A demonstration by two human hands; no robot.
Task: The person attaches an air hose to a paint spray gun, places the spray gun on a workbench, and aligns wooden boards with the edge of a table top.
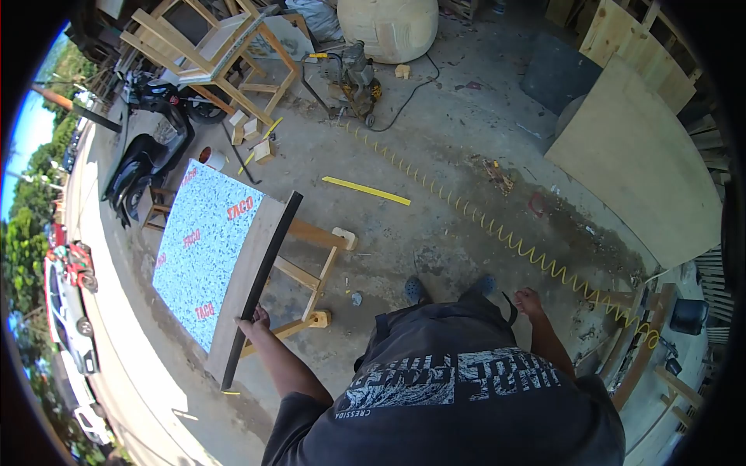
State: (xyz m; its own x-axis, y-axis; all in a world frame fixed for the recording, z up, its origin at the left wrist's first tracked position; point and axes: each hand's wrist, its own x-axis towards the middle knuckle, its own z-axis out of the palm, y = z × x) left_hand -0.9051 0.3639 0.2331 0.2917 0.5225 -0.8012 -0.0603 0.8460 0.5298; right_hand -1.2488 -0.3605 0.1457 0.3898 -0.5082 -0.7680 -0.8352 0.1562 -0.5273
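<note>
My left hand (255, 321) is at the near edge of a foam panel (206, 248) with a blue speckled face and red lettering. Its fingers are closed on the black strip (264, 283) that runs along that edge. The panel lies on a wooden stand (311, 291). Well away from the panel, my right hand (528, 301) hangs at the right of my body, its fingers curled. A thin dark strap end (510, 305) shows beside it; whether the fingers hold anything is too small to tell.
A coiled yellow hose (497, 233) crosses the floor to an air compressor (353, 81). A yellow bar (367, 191) lies beyond the stand. Wooden chair frames (210, 62) and a motorbike (151, 159) stand at upper left. A large board (641, 163) leans at right.
</note>
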